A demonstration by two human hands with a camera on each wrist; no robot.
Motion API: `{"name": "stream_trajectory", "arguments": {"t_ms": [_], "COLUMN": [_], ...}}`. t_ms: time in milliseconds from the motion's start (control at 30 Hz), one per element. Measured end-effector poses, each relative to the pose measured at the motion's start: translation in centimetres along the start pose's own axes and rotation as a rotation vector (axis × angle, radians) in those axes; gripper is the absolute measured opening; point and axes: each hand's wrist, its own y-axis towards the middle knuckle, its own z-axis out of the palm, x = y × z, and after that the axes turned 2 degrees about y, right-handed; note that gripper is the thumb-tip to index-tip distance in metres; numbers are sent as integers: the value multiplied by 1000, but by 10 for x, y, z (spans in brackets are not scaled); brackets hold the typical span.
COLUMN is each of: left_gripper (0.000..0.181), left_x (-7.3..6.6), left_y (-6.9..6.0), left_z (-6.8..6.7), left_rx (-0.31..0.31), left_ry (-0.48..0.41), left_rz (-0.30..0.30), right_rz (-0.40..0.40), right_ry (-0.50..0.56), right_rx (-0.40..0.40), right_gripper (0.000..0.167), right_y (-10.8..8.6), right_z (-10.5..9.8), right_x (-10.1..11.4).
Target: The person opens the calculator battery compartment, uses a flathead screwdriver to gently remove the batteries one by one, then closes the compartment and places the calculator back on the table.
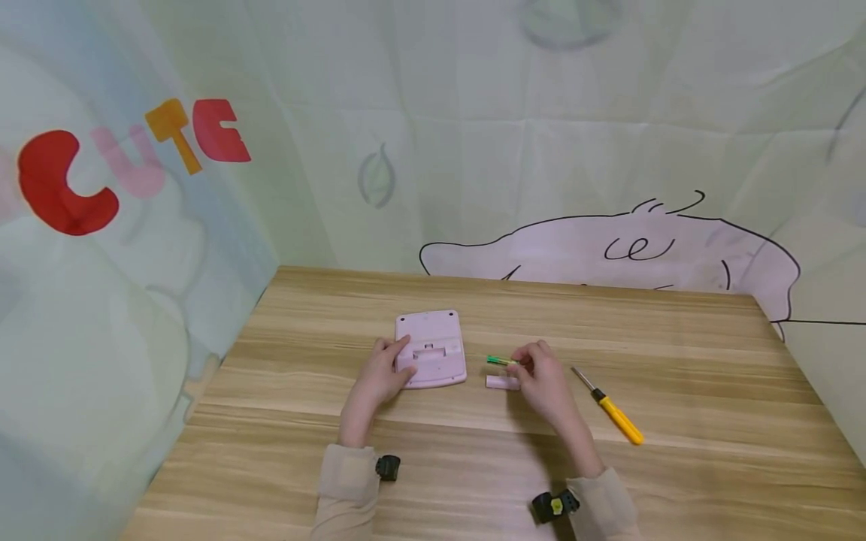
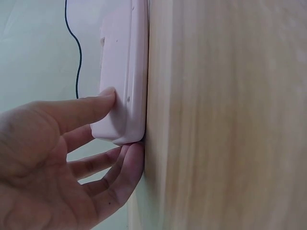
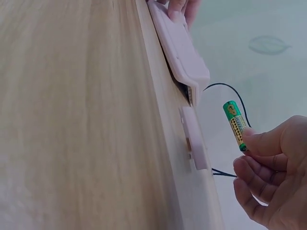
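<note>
A pink calculator [image 1: 446,372] lies face down on the table, its battery compartment [image 1: 430,353] uncovered; I see no battery in it. My left hand [image 1: 383,370] grips its left side. In the left wrist view the thumb rests on the calculator's back [image 2: 117,72] while the other fingers touch its edge. Right of the calculator, my right hand [image 1: 541,377] pinches a green and gold AAA-looking battery [image 3: 234,122] by one end, above the table. Just beneath it, a small pink battery cover [image 1: 501,382] lies on the wood.
A screwdriver [image 1: 619,418] with a yellow handle lies to the right of my right hand. The wooden table [image 1: 271,451] ends at the back against a printed cloth [image 1: 325,150]. Each wrist wears a small black camera.
</note>
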Motion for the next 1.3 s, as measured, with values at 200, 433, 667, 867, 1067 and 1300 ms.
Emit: {"name": "stream_trajectory", "arguments": {"t_ms": [200, 433, 667, 867, 1067, 1300], "left_gripper": [57, 58, 58, 57, 57, 58], "left_x": [0, 1, 1, 1, 1, 2], "left_y": [-1, 0, 1, 1, 1, 0], "left_z": [0, 0, 1, 1, 1, 1], "left_rx": [-3, -6, -5, -12, -12, -8], "left_ry": [-3, -3, 2, 0, 3, -3], "left_rz": [1, 5, 3, 11, 12, 1], "right_rz": [-12, 19, 24, 48, 53, 85], "right_ry": [-13, -5, -37, -55, -47, -54], "right_rx": [-32, -30, -56, -54, -72, -66], "right_gripper": [12, 12, 13, 14, 13, 12], "right_y": [-3, -4, -5, -6, -7, -9], "right_z": [-2, -6, -7, -8, -9, -9], "right_x": [-6, -10, -17, -21, -24, -28]}}
